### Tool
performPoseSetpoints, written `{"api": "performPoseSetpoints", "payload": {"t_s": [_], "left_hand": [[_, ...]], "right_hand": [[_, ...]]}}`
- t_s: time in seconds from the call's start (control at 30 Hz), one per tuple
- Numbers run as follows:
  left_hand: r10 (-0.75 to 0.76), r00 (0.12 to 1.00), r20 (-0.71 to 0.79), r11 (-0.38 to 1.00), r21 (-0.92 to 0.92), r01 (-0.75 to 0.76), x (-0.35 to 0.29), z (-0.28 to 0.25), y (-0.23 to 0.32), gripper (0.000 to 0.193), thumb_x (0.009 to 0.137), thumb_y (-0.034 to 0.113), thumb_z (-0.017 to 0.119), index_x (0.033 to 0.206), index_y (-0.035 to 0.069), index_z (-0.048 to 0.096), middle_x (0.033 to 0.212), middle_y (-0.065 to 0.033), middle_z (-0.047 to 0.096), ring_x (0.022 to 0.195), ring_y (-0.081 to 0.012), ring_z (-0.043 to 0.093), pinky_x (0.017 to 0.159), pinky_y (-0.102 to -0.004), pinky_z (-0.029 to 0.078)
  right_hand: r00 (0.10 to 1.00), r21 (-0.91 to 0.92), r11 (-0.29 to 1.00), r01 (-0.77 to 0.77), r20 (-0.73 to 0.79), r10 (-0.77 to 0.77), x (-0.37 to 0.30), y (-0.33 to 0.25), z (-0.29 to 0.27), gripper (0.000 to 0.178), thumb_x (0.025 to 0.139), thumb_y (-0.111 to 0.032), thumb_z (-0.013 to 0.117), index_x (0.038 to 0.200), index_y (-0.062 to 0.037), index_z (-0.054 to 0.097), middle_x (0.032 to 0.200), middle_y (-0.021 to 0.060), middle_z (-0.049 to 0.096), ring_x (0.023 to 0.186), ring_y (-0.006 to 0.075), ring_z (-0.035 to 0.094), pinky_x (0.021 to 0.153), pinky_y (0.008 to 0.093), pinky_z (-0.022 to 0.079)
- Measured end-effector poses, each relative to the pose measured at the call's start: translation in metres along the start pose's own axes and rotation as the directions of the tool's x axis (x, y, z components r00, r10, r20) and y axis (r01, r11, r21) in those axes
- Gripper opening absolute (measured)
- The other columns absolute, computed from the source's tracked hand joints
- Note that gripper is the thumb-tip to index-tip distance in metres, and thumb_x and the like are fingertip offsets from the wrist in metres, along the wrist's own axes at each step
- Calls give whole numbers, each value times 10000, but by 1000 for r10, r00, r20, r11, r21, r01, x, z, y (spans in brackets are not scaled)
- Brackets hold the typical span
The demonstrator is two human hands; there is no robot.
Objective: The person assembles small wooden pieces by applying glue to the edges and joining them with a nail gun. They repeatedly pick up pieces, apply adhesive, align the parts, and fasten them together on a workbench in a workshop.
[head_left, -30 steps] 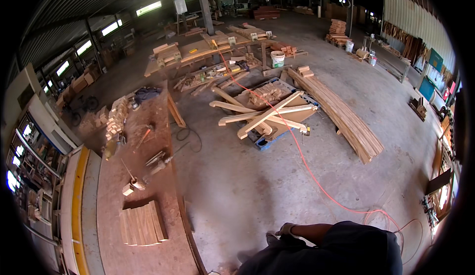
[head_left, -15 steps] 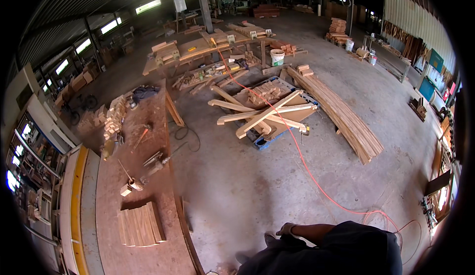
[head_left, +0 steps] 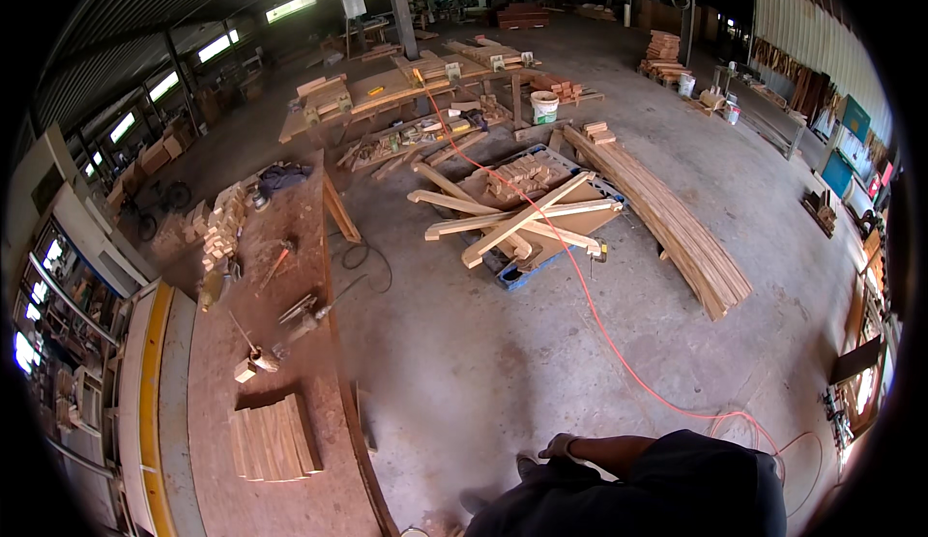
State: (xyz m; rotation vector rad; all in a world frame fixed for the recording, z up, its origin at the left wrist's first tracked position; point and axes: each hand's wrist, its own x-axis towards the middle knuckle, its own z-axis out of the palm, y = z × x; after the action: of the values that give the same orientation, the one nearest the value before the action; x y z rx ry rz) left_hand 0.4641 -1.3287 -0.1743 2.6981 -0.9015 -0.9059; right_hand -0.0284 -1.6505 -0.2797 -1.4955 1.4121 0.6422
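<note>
My right hand (head_left: pixel 558 447), in what looks like a pale glove, hangs low beside my dark clothing at the bottom of the view. Its fingers are small and dark, so their pose is unclear; no object shows in it. Bare floor and my shoe (head_left: pixel 527 464) are what it is nearest to. My left hand is out of sight. To the left, a long workbench (head_left: pixel 217 382) carries a row of wooden slats (head_left: pixel 275 440), a hammer (head_left: pixel 279 261), some tools (head_left: pixel 307 315) and a heap of wood blocks (head_left: pixel 224 223).
Crossed wooden beams (head_left: pixel 527 220) lie over a blue pallet (head_left: pixel 517 281) ahead. Long planks (head_left: pixel 667 223) are stacked to its right. An orange hose (head_left: pixel 604 334) crosses the floor. A white bucket (head_left: pixel 544 107) stands near the far worktable (head_left: pixel 362 92). A steel post (head_left: pixel 397 10) rises behind.
</note>
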Motion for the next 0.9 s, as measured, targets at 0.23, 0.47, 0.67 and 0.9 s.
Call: {"api": "performPoseSetpoints", "payload": {"t_s": [0.23,0.47,0.67,0.9], "left_hand": [[-96,995,40,993,-69,99,28,18,-29,1256,704,512,946,1630,12,260,1563,-268,468,1465,-363,456,1164,-486,444],[-67,997,31,979,-189,72,18,11,-15,1175,746,406,940,1627,14,269,1575,-239,455,1459,-349,447,1191,-429,415],[84,993,-79,967,-236,-100,19,6,-25,1023,810,352,894,1602,12,342,1581,-228,453,1470,-365,430,1216,-435,384],[-52,998,-46,988,-150,44,-36,-61,71,836,828,365,869,1505,13,527,1508,-270,542,1415,-400,500,1183,-470,434]], "right_hand": [[997,-30,997,69,-33,-70,-3,11,-12,774,894,-751,602,1266,-90,756,1283,172,734,1249,320,670,1072,438,493],[999,179,984,16,-33,-10,-15,52,-11,722,886,-704,642,1153,-51,792,1144,182,778,1109,313,728,982,446,533],[999,114,993,-39,-10,40,-23,45,-20,658,904,-597,671,1166,-2,770,1148,222,766,1125,285,720,971,424,535],[997,210,977,42,-80,-25,3,23,-19,594,883,-627,746,945,-39,805,881,89,780,755,207,716,738,425,563]]}}
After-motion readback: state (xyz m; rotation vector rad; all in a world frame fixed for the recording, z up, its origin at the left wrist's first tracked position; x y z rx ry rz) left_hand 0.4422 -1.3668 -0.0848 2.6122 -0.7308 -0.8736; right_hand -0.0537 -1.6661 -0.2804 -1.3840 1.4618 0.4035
